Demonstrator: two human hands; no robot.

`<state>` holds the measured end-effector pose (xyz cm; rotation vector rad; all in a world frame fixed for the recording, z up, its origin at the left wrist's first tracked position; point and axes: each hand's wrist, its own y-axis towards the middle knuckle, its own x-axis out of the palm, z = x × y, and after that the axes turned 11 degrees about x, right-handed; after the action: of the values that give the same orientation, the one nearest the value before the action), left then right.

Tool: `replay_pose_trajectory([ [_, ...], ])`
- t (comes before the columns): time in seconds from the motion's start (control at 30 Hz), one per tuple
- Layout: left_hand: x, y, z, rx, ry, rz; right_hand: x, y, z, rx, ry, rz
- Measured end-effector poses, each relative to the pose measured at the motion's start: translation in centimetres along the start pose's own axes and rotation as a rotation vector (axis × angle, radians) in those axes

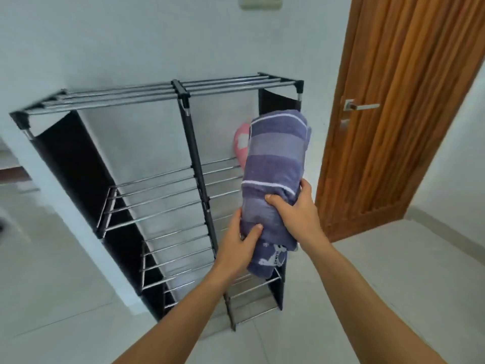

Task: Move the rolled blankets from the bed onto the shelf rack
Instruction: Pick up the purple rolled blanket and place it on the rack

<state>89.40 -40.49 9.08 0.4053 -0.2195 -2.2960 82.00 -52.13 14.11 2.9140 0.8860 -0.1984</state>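
Observation:
A rolled blanket (273, 164) with purple, blue and white stripes is held upright in front of the right half of the shelf rack (181, 90). My left hand (240, 239) grips its lower left side and my right hand (294, 211) clasps it from the right, slightly higher. The rack is a black frame with several tiers of metal bars, standing against the white wall. A pink rolled blanket (241, 143) lies on an upper right tier, mostly hidden behind the striped roll. The bed is out of view.
A wooden door (399, 114) with a metal handle (360, 106) stands shut just right of the rack. Pale floor tiles (393, 258) spread below. A white wall corner (65, 206) juts out to the left of the rack.

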Motion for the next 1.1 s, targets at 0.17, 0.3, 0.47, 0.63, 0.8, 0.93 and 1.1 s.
replay_pose_trajectory([
  [0.17, -0.4, 3.6, -1.4, -0.05, 0.088, 0.27, 4.6, 7.5, -0.8, -0.005, -0.053, -0.25],
  [0.3, -0.6, 6.0, -1.9, -0.092, 0.13, 0.37, 7.5, 11.2, -1.1, 0.016, -0.109, -0.395],
  [0.47, -1.4, 10.4, -2.4, -0.151, 0.135, 0.342, 9.5, 15.9, -2.0, 0.003, -0.378, -0.457],
  [0.63, -2.1, 11.5, -3.6, -0.283, 0.162, 0.129, 10.4, 17.1, -0.6, -0.006, -0.666, -0.522],
  [0.8, -2.9, 11.3, -4.9, -0.249, 0.257, 0.029, 10.9, 17.1, -0.6, -0.05, -0.691, -0.492],
  [0.93, -3.0, 11.6, -5.2, -0.225, 0.286, 0.067, 11.2, 16.7, -1.0, -0.108, -0.704, -0.451],
  [1.1, -3.6, 13.7, -4.9, -0.187, 0.248, 0.138, 12.6, 16.8, -2.1, -0.25, -0.668, -0.383],
])
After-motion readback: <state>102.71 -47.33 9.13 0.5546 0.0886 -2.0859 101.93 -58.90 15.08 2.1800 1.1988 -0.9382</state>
